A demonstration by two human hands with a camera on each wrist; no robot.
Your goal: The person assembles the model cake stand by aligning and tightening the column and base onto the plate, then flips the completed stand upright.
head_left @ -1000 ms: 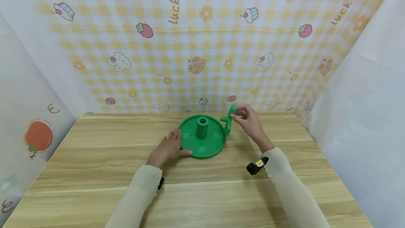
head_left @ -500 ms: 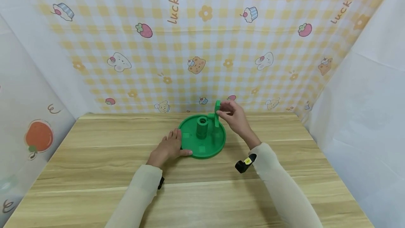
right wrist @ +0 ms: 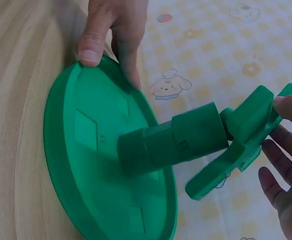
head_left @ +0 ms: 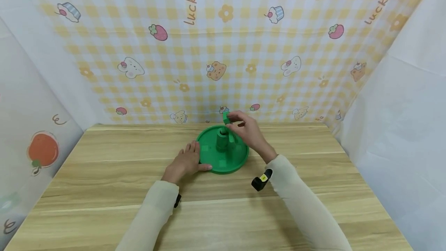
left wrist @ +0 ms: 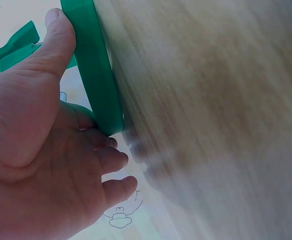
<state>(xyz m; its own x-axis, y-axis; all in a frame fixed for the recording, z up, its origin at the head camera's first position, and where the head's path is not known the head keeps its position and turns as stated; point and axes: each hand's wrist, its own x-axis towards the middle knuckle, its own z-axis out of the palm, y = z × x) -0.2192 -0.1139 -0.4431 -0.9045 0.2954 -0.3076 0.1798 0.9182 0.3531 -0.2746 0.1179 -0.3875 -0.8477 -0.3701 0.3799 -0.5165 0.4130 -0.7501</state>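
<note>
A round green base point(head_left: 209, 159) with a raised rim lies on the table, and a hollow green column point(right wrist: 196, 131) stands at its middle. My left hand point(head_left: 186, 161) rests against the base's left edge, its thumb at the rim and its fingers extended along the outside. Between right thumb and fingers, my right hand point(head_left: 251, 131) pinches a green piece with several arms point(right wrist: 213, 172) and a short peg. That piece is tilted at the column's open top. In the right wrist view the peg meets the column's mouth; how deep it sits cannot be told.
The wooden table point(head_left: 104, 189) extends around the base. A yellow checked cloth point(head_left: 167, 57) with cartoon prints hangs close behind the table's back edge. White cloth point(head_left: 404, 111) hangs at the right, and printed white cloth point(head_left: 21, 119) at the left.
My right hand has carried the armed piece leftward from beyond the base's right rim to the column's top, tilting it on the way. The left hand and the base have stayed put.
</note>
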